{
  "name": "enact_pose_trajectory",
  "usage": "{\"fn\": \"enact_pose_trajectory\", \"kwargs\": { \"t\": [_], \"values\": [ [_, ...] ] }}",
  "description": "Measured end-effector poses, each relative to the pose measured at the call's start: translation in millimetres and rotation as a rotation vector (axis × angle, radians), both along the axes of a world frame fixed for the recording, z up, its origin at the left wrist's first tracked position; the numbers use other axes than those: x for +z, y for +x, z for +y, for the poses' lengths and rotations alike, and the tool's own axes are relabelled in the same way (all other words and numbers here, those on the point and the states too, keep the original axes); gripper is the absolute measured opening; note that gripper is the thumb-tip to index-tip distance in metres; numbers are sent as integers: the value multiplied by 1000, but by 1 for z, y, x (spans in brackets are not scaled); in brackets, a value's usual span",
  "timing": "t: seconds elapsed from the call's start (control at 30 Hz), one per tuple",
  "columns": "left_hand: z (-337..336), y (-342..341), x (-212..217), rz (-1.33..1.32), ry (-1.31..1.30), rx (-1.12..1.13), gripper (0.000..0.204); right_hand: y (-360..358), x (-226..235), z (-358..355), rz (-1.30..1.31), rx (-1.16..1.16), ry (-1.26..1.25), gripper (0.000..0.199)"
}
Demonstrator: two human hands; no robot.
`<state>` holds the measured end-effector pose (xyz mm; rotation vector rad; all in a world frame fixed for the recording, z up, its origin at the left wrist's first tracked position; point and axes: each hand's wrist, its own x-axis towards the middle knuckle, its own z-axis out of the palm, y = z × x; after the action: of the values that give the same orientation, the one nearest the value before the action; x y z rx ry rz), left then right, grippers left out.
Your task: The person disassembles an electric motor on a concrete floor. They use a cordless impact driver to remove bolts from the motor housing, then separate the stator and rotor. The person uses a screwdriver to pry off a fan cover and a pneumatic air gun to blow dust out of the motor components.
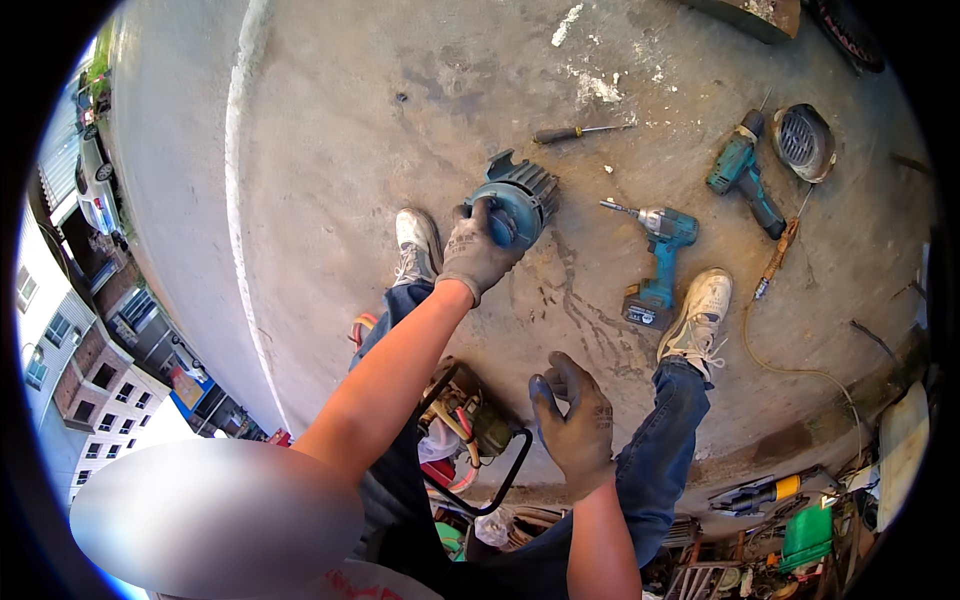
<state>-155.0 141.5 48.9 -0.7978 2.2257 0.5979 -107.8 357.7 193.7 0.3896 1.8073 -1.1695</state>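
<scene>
My left hand (478,250), in a grey-brown work glove, grips a blue-green finned motor housing (528,195) by its near face, above the concrete between my shoes. The fingers are closed on its rounded end. My right hand (578,425), gloved the same way, hovers over the ground beside my right knee. Its thumb and fingers are apart and a little bent, with nothing between them. Ahead of it lies a teal cordless impact driver (660,260) with a black battery. Beyond the motor housing rests a screwdriver (575,133) with a dark and yellow handle.
Farther right lie a teal drill (745,170), a round slotted cover (803,143) and a tool with a cord (780,255). A black-framed machine (480,425) stands between my legs. Clutter and a green container (806,538) fill the lower right. A white line (235,170) crosses the left.
</scene>
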Motion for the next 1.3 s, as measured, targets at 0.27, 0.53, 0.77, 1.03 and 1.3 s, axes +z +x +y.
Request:
{"fn": "enact_pose_trajectory", "kwargs": {
  "t": [0.27, 0.53, 0.77, 1.03, 1.3],
  "values": [
    [6, -11, 27, -72, 107, 183, 77, 14, -19, 1, -11, 24, 44, 43],
    [-10, 7, 128, 188, 25, 112, 74, 19, -15, -6, -28, -59, -26, 44],
    [-44, 39, 172, 315, 333, 713, 50, 30, -23, -12, -22, 14, 3, 38],
    [-115, 97, 149, 234, 738, 1248, 16, 39, -35, -12, -130, -18, 3, 42],
    [-139, 143, 126, 173, 1219, 1927, 34, 38, -37, -19, -157, -11, 26, 41]
  ]
}}
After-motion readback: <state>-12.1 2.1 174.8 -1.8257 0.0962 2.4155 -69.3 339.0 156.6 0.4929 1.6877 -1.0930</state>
